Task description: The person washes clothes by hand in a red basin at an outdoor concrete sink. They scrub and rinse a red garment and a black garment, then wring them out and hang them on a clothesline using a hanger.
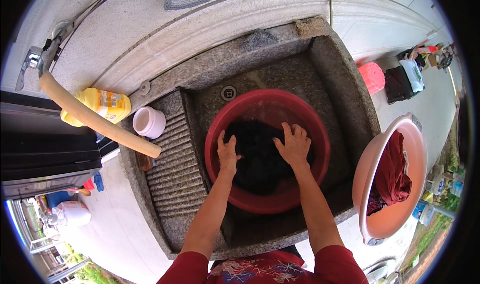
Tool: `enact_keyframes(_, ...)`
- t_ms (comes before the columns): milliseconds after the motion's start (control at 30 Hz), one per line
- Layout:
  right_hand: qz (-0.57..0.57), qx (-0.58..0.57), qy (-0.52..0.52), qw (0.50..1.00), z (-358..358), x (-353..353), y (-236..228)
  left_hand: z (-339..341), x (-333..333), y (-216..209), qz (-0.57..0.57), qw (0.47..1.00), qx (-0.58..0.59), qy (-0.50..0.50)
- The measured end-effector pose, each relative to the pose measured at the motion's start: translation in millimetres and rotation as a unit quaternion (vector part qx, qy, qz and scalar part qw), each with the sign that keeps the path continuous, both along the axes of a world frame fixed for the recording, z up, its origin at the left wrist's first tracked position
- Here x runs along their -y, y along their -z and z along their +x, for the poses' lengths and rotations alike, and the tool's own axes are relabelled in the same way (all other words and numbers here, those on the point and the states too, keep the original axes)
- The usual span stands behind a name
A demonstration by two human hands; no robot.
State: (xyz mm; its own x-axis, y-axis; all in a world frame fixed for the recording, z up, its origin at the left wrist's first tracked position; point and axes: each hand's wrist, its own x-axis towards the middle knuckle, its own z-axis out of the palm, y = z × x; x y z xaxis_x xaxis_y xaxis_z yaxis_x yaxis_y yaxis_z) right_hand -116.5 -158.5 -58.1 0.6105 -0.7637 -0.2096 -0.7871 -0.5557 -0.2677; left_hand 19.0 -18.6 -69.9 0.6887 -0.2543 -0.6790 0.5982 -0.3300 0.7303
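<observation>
A round red basin (324, 134) stands in a grey stone sink, with a dark, bunched wet cloth (260, 159) in it. At the basin's left side, my left hand (227, 153) is over the edge of the cloth, fingers apart. My right hand (295, 145) hovers at or touches the cloth's upper right part, its fingers spread; whether it presses on the cloth I cannot tell. Neither hand grips anything that shows. The cloth's folds blend into one dark mass.
Left of the basin is the sink's ribbed washboard (175, 169), with a hose (100, 116) reaching over it. A white cup (149, 122) and yellow tub (107, 105) stand near its far end. At right, a pink basin (367, 184) holds dark red cloth (392, 179).
</observation>
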Motion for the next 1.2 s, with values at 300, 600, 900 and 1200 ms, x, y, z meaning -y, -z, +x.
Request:
enact_keyframes(300, 0.328, 0.203, 0.379, 0.841, 37.4, 18.6, 74.0, 2.1, -11.0, 71.3, -0.107, 0.989, -0.066, -0.077)
enact_keyframes(600, 0.177, 0.379, -0.186, 0.889, 32.8, -124.3, -86.8, -16.9, 15.0, -26.7, -0.325, 0.889, -0.274, -0.168)
enact_keyframes(900, 0.03, 0.275, 0.001, 0.961, 98.9, -49.8, -60.3, -28.2, 0.0, -27.3, -0.464, 0.803, -0.366, -0.074)
enact_keyframes(1200, -0.059, 0.32, -0.102, 0.94, 59.9, -127.1, -88.3, -27.7, -41.9, -17.1, -0.485, 0.805, -0.336, -0.066)
